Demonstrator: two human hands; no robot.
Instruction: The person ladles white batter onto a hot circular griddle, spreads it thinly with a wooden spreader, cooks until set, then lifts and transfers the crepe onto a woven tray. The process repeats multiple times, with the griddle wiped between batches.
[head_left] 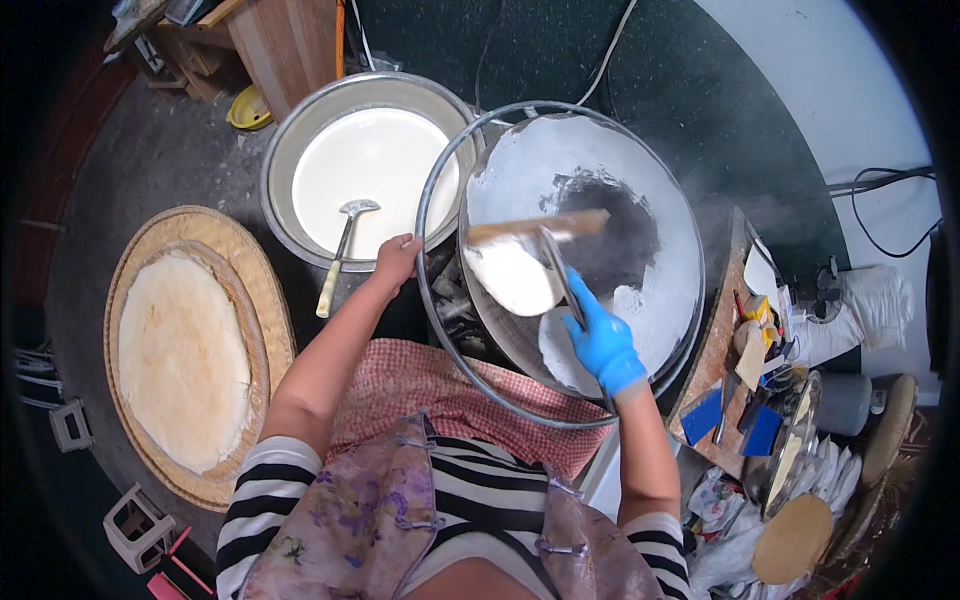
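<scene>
Gloved r. hand [605, 335] grasps wooden spreader [540, 226] at far edge of pale batter [515, 280]; l. hand [398, 260] clasps metal hoop [426, 290]. Level, even strokes w/ light pressure should spread it best.

Count two hands: left hand [398, 262] and right hand [604, 340], plus just one glove [622, 368]. Tally one griddle [620, 230], one hoop [433, 322], one spreader [510, 229], one pot [285, 140] and one ladle [327, 290]. Count one flatbread [180, 360] on view at left; cannot number any layers beneath. Find two blue scrapers [702, 413], one bucket [843, 403], one board [718, 345] and one brown disc [793, 540] at right. Add one yellow basin [248, 108], one pale stool [140, 525], two striped sleeves [268, 485], one floral apron [340, 520] and one checked cloth [400, 395]. Cannot number the bags [880, 305].
</scene>
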